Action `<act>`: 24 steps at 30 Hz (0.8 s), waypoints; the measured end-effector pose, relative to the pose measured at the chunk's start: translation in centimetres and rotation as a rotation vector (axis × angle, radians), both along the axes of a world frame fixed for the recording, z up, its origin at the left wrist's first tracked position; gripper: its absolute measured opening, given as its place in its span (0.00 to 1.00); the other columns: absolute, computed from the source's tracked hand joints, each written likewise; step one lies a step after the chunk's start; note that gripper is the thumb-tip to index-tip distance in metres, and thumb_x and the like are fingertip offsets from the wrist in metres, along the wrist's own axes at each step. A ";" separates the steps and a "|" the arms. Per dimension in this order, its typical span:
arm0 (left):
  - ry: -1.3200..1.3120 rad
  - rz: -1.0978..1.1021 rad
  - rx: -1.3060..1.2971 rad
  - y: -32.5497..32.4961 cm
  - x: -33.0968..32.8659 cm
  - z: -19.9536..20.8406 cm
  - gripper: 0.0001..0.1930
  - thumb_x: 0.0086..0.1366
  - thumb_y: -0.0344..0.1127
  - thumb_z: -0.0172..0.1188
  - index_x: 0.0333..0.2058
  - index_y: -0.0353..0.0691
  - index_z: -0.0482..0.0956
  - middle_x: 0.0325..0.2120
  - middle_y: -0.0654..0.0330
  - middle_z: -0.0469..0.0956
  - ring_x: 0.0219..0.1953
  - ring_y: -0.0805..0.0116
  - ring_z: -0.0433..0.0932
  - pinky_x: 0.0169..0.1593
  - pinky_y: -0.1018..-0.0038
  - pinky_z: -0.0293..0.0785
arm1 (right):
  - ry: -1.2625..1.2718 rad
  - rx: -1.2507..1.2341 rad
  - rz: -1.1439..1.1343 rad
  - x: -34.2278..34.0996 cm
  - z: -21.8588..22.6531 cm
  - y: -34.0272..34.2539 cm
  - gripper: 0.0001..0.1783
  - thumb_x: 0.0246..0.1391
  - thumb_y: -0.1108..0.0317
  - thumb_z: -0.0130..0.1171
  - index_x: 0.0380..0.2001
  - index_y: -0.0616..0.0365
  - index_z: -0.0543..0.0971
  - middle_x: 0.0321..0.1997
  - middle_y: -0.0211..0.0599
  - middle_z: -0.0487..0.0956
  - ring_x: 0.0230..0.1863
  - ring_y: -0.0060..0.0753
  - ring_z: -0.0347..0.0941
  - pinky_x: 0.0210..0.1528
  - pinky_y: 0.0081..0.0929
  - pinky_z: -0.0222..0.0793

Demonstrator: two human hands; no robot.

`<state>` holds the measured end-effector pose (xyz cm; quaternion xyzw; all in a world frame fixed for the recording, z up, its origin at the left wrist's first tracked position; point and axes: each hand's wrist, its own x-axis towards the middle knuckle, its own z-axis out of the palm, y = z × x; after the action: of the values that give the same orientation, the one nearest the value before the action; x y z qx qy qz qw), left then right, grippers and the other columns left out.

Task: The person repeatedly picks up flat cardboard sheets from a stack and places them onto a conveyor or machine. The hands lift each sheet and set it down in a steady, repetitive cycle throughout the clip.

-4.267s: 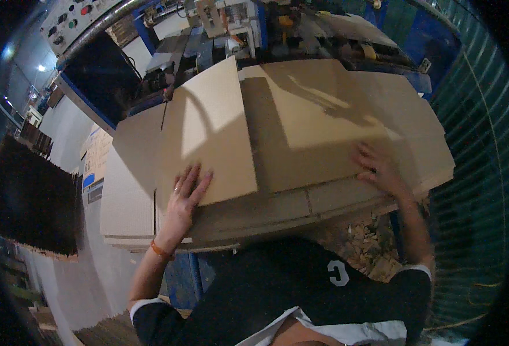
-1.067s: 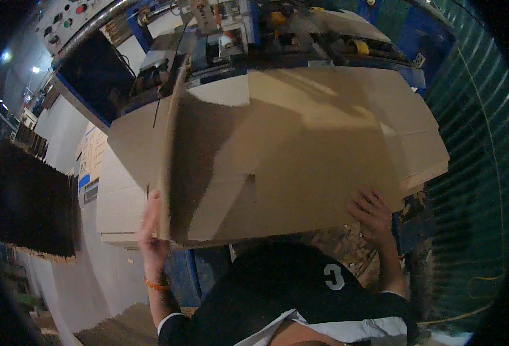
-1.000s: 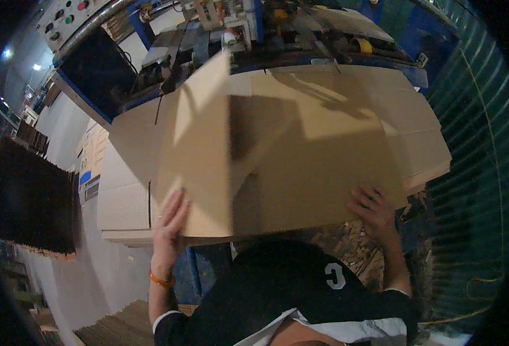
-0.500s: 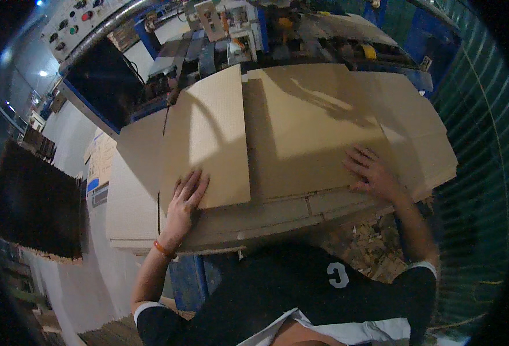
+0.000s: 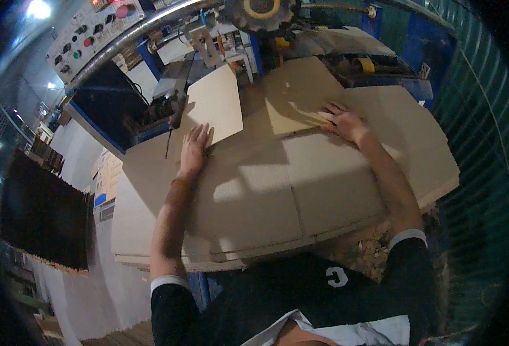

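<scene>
A cardboard sheet with a pale left panel (image 5: pixel 215 104) and a browner right panel (image 5: pixel 300 92) lies partly in the machine's near side. On the left panel's near edge rests my left hand (image 5: pixel 194 151), fingers laid flat and pointing away from me. My right hand (image 5: pixel 344 124) is spread at the near edge of the right panel, its fingertips touching the board. Both hands are open. Beneath is a stack of flat cardboard sheets (image 5: pixel 248 196), its top creased down the middle. The sheet's far ends pass out of sight under machine parts.
The machine's blue frame (image 5: pixel 101 106) stands beyond the stack, with a control panel (image 5: pixel 90 34) at upper left. A dark round wheel (image 5: pixel 262 12) hangs at the top. A dark stack of board (image 5: pixel 44 213) stands on the left; green corrugated sheeting (image 5: pixel 479 190) runs along the right.
Both hands have moved forward, and the cardboard sheet has slid away from me toward the machine. More of the stack beneath now shows. The view has tilted up slightly.
</scene>
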<state>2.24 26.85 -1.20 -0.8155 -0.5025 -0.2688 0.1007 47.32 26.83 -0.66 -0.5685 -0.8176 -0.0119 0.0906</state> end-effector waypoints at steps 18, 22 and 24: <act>-0.550 1.305 -0.060 -25.9 -19.1 -7.1 0.38 0.56 0.51 0.59 0.57 0.31 0.58 0.57 0.42 0.59 0.61 0.48 0.55 0.64 0.60 0.42 | 0.081 0.215 -1.012 16.4 -6.1 -24.8 0.38 0.52 0.50 0.54 0.59 0.63 0.59 0.63 0.51 0.59 0.64 0.47 0.55 0.63 0.40 0.51; -0.700 1.253 0.138 -24.6 -14.4 -3.8 0.36 0.57 0.48 0.58 0.59 0.33 0.57 0.59 0.44 0.58 0.63 0.53 0.54 0.63 0.63 0.47 | 0.341 0.228 -1.134 17.9 -6.7 -23.2 0.37 0.53 0.52 0.53 0.60 0.63 0.58 0.62 0.50 0.61 0.63 0.47 0.56 0.62 0.42 0.52; -0.918 0.999 0.321 -24.6 -13.1 -1.6 0.35 0.57 0.44 0.58 0.59 0.33 0.57 0.59 0.45 0.58 0.63 0.54 0.54 0.62 0.65 0.51 | 0.946 0.550 -0.608 17.6 -6.5 -22.9 0.36 0.53 0.52 0.54 0.59 0.63 0.60 0.61 0.48 0.63 0.60 0.46 0.59 0.60 0.43 0.54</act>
<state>-10.86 2.30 -2.77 -0.2659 -0.7633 -0.5787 0.1089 64.89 3.98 -7.11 -0.6754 -0.4575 0.0057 0.5784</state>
